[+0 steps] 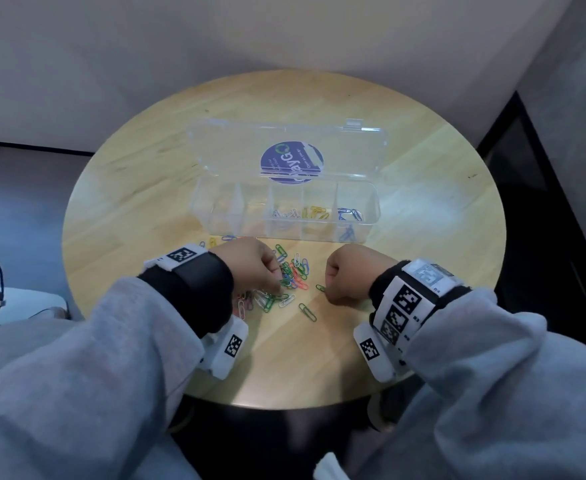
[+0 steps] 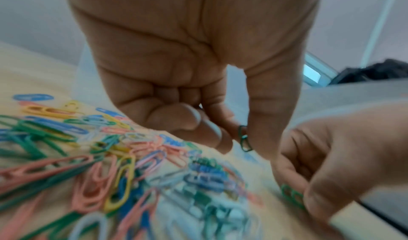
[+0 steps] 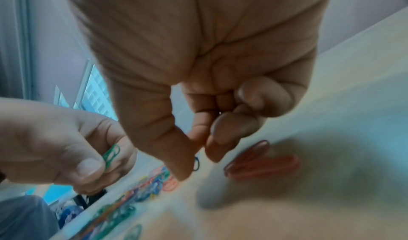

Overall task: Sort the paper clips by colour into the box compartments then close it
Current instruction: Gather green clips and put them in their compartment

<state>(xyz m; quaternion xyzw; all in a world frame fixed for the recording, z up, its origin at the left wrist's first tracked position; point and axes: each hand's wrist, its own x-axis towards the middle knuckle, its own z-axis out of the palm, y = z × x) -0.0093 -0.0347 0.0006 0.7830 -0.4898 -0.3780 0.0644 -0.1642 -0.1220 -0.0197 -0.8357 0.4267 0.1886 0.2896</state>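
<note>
A clear compartment box (image 1: 371,216) stands open on the round wooden table, its lid (image 1: 215,150) tilted back. White clips (image 1: 284,214), yellow clips (image 1: 314,213) and blue clips (image 1: 350,214) lie in separate compartments. A mixed pile of coloured paper clips (image 1: 295,275) lies in front of the box. My left hand (image 1: 277,282) hovers over the pile and pinches a green clip (image 2: 244,139) between thumb and forefinger. To its right, my right hand (image 1: 328,289) is curled, its thumb and fingers pinching another green clip (image 2: 291,196) at the table surface.
A loose green clip (image 1: 307,311) lies nearer me on the table (image 1: 423,168). Some red clips (image 3: 260,163) lie by my right hand. The table's front edge is just under my wrists. A wall stands behind the table and a dark drop to the right.
</note>
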